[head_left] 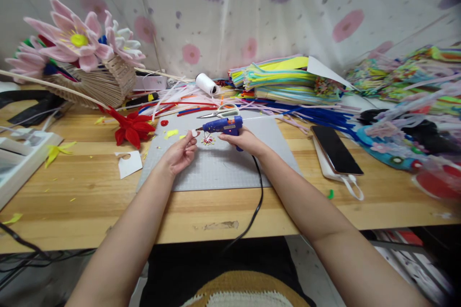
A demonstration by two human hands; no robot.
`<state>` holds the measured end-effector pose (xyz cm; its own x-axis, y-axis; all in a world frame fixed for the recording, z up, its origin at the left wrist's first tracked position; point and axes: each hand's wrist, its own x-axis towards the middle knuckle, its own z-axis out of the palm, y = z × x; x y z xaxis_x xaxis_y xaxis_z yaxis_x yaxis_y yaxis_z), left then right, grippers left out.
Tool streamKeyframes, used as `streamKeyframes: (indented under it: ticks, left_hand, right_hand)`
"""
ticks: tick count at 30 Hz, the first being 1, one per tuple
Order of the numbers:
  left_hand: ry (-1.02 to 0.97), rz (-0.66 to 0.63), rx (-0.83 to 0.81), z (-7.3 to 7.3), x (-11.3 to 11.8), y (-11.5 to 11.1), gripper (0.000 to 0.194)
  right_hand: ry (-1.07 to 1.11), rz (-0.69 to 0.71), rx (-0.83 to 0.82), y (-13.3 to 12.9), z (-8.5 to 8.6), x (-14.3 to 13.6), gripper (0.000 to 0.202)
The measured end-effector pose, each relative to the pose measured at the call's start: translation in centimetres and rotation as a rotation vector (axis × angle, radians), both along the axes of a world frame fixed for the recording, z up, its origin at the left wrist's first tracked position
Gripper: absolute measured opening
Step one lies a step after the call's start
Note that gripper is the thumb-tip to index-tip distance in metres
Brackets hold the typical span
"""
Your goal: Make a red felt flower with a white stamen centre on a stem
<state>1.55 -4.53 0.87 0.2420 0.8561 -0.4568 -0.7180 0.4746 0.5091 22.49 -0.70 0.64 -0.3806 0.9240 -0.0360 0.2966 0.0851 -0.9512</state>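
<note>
My right hand is wrapped round the grip of a blue glue gun, with a glue stick running out of its back end. The gun's nozzle points left and meets, or nearly meets, a small white disc. Finger and thumb of my left hand pinch that disc. Just below the nozzle, a small cluster of red-and-yellow-tipped stamens lies on the grey cutting mat. Scissors rest behind the gun. Yellow scraps lie beyond my left hand.
A red flower and a cut white card lie left of the mat. Behind are a white thread spool and bundled pipe cleaners. A phone sits at right. The gun's black cord hangs over the table edge.
</note>
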Motion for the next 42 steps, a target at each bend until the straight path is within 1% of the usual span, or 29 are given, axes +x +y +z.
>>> streamKeyframes:
  ticks: [6, 11, 20, 25, 31, 36, 42]
  left_hand:
    - [0.038, 0.003, 0.049, -0.34, -0.09, 0.09, 0.018]
    - [0.04, 0.023, 0.026, -0.14, -0.08, 0.02, 0.02]
    - [0.003, 0.01, 0.01, 0.22, -0.08, 0.02, 0.026]
    - [-0.033, 0.006, -0.025, 0.41, -0.06, 0.01, 0.029]
    - [-0.051, 0.013, -0.029, 0.52, -0.11, -0.07, 0.029]
    - [-0.08, 0.004, -0.03, 0.36, -0.13, -0.03, 0.029]
    - [-0.061, -0.015, -0.011, 0.27, -0.08, -0.03, 0.026]
  right_hand:
    - [-0.035, 0.008, 0.009, 0.04, -0.17, 0.28, 0.042]
    - [-0.022, 0.039, 0.017, 0.06, -0.22, 0.37, 0.041]
    - [-0.037, 0.051, -0.008, -0.35, 0.16, 0.07, 0.042]
    - [-0.045, 0.04, -0.034, -0.49, 0.46, -0.16, 0.043]
    - [-0.038, 0.032, -0.048, -0.47, 0.42, -0.41, 0.044]
    - [-0.034, 0.018, -0.033, -0.35, 0.41, -0.54, 0.043]
    - [-0.017, -0.009, -0.018, 0.04, 0.22, -0.49, 0.039]
